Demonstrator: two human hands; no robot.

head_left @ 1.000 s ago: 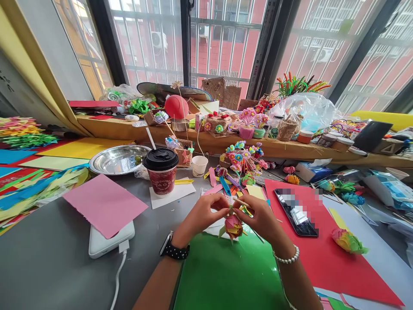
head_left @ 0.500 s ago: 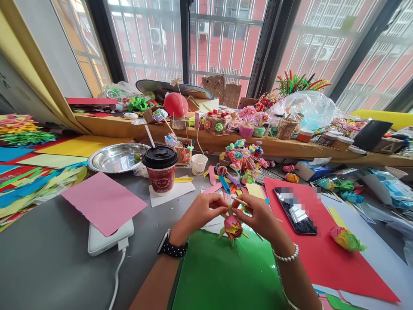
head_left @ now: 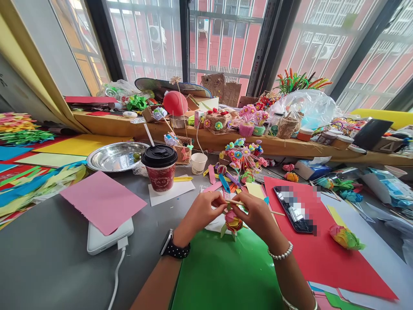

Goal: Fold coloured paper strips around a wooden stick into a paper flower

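A folded paper flower [head_left: 233, 221] in pink and yellow, with green leaf tips, hangs head-down between my hands above the green board [head_left: 226, 271]. My left hand [head_left: 206, 212] is closed in a pinch at the flower's upper, stem end, its fingertips by the tip of a thin wooden stick [head_left: 278, 213]. The fingers of my right hand [head_left: 253, 213] are closed around that stick, which lies crosswise over the flower and sticks out to the right. The exact grip at the stem is partly hidden by my fingers.
A lidded red cup [head_left: 160, 174] with a straw stands left of my hands, near a metal plate [head_left: 100, 159]. Pink paper [head_left: 103, 202] covers part of a white power bank [head_left: 97, 243]. On red paper [head_left: 342, 262] lie a phone [head_left: 292, 211] and another paper flower [head_left: 346, 237].
The stick has swung to lie more level across the flower, its tip now near my left fingertips. The flower has risen slightly, and my right hand has moved a little left.
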